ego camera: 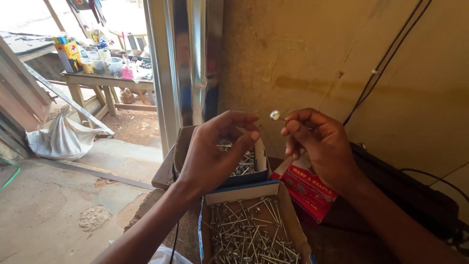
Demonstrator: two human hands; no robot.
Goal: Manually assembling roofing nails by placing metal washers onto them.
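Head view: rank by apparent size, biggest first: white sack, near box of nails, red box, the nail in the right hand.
1. white sack and near box of nails: look alike; the box is nearer, so unsure.
2. red box, partly hidden.
3. nail, pinched in the right hand.

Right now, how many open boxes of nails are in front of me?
2: the near box by the bottom edge, and the far box behind it, partly hidden under the left hand.

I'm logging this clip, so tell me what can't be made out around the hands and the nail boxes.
Head view only:
- Far box of nails: mostly hidden by the left hand.
- Near box of nails: cut off by the bottom edge.
- Nail in the right hand: shank hidden by fingers.
- Red packet: partly under that hand.
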